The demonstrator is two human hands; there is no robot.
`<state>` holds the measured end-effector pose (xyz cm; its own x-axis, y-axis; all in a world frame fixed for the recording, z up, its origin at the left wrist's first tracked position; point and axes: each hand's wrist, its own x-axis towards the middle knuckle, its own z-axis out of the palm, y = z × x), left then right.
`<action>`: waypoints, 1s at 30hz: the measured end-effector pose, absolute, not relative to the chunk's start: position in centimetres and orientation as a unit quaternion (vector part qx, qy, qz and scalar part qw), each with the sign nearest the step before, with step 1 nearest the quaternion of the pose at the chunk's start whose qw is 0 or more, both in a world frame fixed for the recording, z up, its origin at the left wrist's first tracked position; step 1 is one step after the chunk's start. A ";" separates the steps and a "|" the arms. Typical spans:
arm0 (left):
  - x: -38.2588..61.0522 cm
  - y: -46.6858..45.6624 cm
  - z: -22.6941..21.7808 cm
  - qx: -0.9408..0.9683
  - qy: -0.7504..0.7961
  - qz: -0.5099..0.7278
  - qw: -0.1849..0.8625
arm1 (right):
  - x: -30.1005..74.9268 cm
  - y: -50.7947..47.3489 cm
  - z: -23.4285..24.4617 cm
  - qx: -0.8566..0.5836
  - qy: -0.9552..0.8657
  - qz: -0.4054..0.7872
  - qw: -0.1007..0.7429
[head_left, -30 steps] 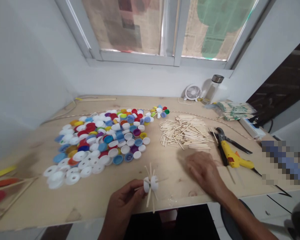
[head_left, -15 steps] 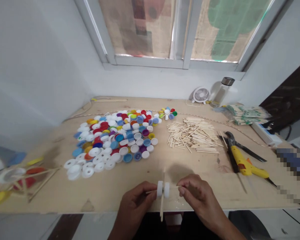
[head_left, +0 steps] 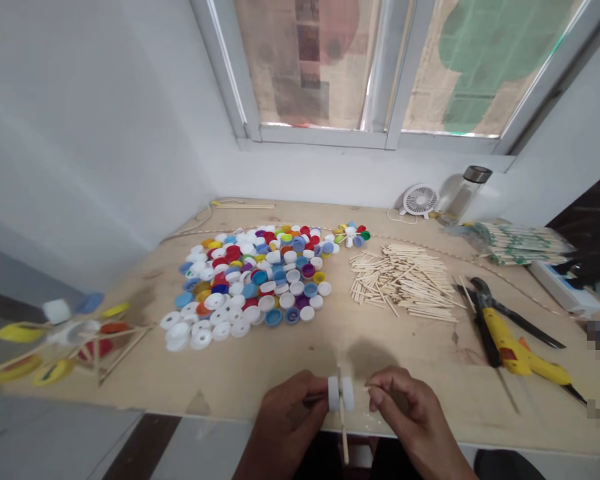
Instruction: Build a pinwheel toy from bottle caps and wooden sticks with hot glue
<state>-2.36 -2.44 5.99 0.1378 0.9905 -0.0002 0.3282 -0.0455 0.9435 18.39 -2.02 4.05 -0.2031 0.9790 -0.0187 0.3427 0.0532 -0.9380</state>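
Observation:
Near the front edge of the table, my left hand (head_left: 295, 410) is closed, its thumb and fingers pinching a thin stick beside a pair of white bottle caps (head_left: 333, 393). The caps stand on edge, parallel, with wooden sticks (head_left: 343, 427) between them pointing toward me. To the right, my right hand (head_left: 405, 407) pinches a small wooden stick (head_left: 369, 388), whose tip shows at the fingertips. A gap separates that tip from the caps. The rest of this stick is hidden by the fingers.
Mixed coloured caps (head_left: 250, 280) lie in a heap beyond my left hand, with a pile of short sticks (head_left: 410, 280) to its right. Further right are a yellow glue gun (head_left: 517, 350) and dark-handled pliers (head_left: 485, 320). A stick-and-cap model (head_left: 97, 347) stands at the left.
The view has swung left, so the scene sits further right. My right hand's stick, earlier close to the caps' right side, now shows only a short tip. The left hand keeps its hold.

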 end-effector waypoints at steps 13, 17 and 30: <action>-2.7 -2.8 5.7 0.676 0.542 0.356 0.350 | 18.4 -2.2 4.4 -0.509 -0.632 0.445 0.378; -3.1 -3.1 5.6 0.683 0.550 0.371 0.307 | 18.5 -2.2 4.3 -0.483 -0.653 0.434 0.390; -13.1 -4.1 4.5 0.429 0.736 0.486 0.196 | 19.2 -1.7 1.9 -0.531 -0.661 0.379 0.371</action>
